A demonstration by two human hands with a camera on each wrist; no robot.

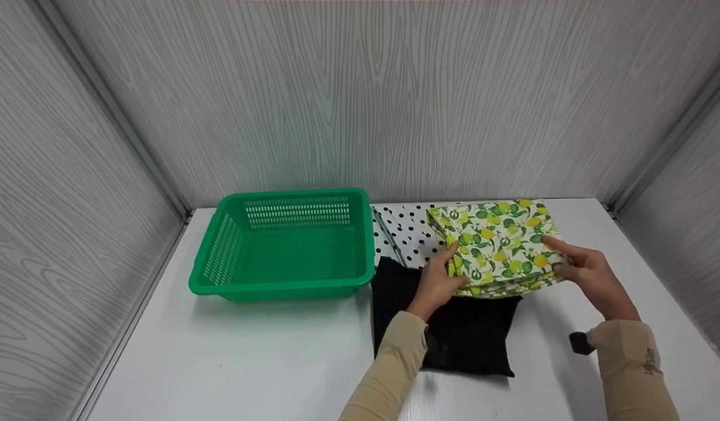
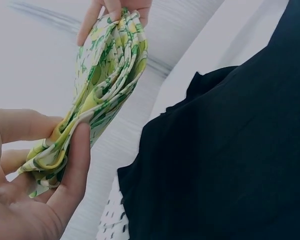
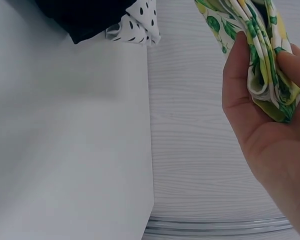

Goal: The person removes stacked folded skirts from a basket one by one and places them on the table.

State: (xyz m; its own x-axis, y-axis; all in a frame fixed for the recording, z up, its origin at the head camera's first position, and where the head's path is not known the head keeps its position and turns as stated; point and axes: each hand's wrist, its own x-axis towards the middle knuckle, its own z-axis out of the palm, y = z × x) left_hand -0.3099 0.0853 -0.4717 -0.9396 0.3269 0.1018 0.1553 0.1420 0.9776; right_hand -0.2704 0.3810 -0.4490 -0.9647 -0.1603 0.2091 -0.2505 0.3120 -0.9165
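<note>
A folded cloth (image 1: 500, 242) printed with lemons and green leaves is held up between both hands. My left hand (image 1: 437, 282) pinches its left edge, and my right hand (image 1: 594, 278) grips the right edge. In the left wrist view several folded layers of the lemon-print cloth (image 2: 107, 80) show between the thumb and fingers of the left hand (image 2: 35, 205). From the right wrist, the right hand (image 3: 270, 120) holds the other end of the layers. Below the lemon cloth lies a black cloth (image 1: 471, 336), partly hidden by the left arm.
A green plastic basket (image 1: 281, 289) with slotted sides stands on the white table (image 1: 249, 362), left of the cloths. Behind the black cloth lies a white cloth with black dots (image 1: 404, 225), partly covered. Wood-grain panels (image 1: 395, 99) close off the back and sides.
</note>
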